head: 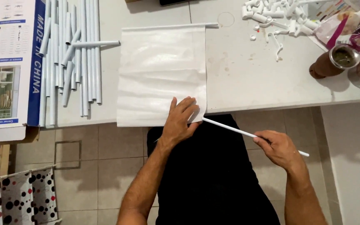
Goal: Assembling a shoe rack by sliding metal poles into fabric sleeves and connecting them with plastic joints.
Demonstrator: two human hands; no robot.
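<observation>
The right hand [281, 148] has its fingers closed round a thin white rod [246, 134] off the tabletop's [246, 79] near edge. The left hand [180, 121], fingers spread, presses one white fabric sheet [159, 71] flat there. The rod may snag if the sheet's hem bunches. Roughly twenty white tubes [69, 54] lie leftward; connectors [276, 16] too heaped to count.

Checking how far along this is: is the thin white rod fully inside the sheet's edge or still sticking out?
Sticking out. Most of the thin white rod shows bare between the white sheet and the right hand.
</observation>
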